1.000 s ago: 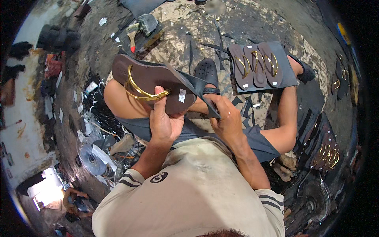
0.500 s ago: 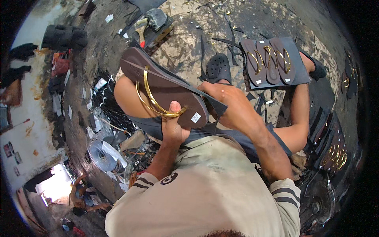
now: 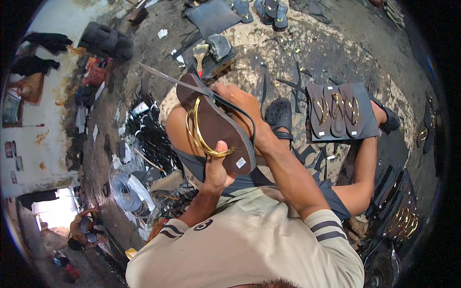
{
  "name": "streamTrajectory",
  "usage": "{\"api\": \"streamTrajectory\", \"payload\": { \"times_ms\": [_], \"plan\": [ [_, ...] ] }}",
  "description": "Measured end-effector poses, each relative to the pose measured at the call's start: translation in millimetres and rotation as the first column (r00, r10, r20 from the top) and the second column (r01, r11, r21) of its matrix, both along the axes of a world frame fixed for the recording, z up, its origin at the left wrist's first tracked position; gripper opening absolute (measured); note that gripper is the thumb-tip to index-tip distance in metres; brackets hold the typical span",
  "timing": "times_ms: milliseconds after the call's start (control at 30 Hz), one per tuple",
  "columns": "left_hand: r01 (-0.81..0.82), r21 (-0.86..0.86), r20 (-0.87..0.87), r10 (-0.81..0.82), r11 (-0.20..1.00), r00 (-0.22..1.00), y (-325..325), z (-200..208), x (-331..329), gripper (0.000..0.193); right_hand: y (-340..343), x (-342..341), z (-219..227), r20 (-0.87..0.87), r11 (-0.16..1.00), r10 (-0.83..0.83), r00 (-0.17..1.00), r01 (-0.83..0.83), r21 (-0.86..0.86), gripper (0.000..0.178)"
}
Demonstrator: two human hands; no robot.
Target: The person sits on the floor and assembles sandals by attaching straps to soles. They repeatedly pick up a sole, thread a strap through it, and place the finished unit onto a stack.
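My left hand (image 3: 219, 168) grips a brown flip-flop (image 3: 211, 120) by its heel half, thumb on top by the gold strap (image 3: 194, 126). A small white label sits on the heel. My right hand (image 3: 240, 103) is closed against the sandal's right edge, fingers bent; what they hold is hidden. A narrow dark strip (image 3: 238, 106) curves along that edge, loose from it in part, over the right hand. Near the toe, a thin pointed grey-brown piece (image 3: 165, 77) sticks out to the left; I cannot tell whether it belongs to the strip.
On my right leg lies a dark sheet (image 3: 314, 137) with three gold-strapped sandals (image 3: 337, 113). A brush (image 3: 200, 55) and a grey block (image 3: 219, 47) are ahead. Black cords (image 3: 150, 122) and a clear coil (image 3: 124, 189) lie left. More gold-strapped sandals (image 3: 403, 223) are at right.
The sandal has turned more upright, toe away from me. My right hand has moved from near the heel toward the toe along its edge. The dark strip now bows out from the side.
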State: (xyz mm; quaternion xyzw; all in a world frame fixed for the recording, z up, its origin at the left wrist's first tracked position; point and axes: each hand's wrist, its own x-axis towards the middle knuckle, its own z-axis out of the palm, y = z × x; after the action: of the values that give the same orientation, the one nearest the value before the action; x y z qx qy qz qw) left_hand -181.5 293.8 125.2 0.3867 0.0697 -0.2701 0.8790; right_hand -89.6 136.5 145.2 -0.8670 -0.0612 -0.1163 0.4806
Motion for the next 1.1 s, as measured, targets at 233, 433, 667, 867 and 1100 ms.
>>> {"api": "streamTrajectory", "payload": {
  "times_ms": [233,433,667,867,1100],
  "plan": [
    [0.086,0.106,-0.026,-0.084,0.991,0.996,1,26,-24,0.038,-60,57,21,0.092,0.947,-0.071,0.993,0.038,0.318,0.037],
    [0.365,0.14,0.354,-0.391,0.92,0.85,-31,58,13,0.064,-80,-82,43,-0.191,0.748,-0.032,0.981,0.15,0.647,0.033],
    [0.273,0.624,0.308,-0.552,0.732,0.775,-54,87,55,0.046,-72,-149,56,-0.314,0.861,-0.164,0.935,0.291,0.417,0.034],
    [0.387,0.559,0.112,-0.529,0.734,0.841,-28,78,53,0.048,-55,-191,-43,-0.014,0.972,-0.228,0.973,0.227,-0.057,0.037],
    [0.351,0.592,0.182,-0.544,0.726,0.819,-22,89,38,0.048,-70,-155,7,-0.111,0.985,-0.104,0.988,0.087,-0.147,0.044]
  ]
}}
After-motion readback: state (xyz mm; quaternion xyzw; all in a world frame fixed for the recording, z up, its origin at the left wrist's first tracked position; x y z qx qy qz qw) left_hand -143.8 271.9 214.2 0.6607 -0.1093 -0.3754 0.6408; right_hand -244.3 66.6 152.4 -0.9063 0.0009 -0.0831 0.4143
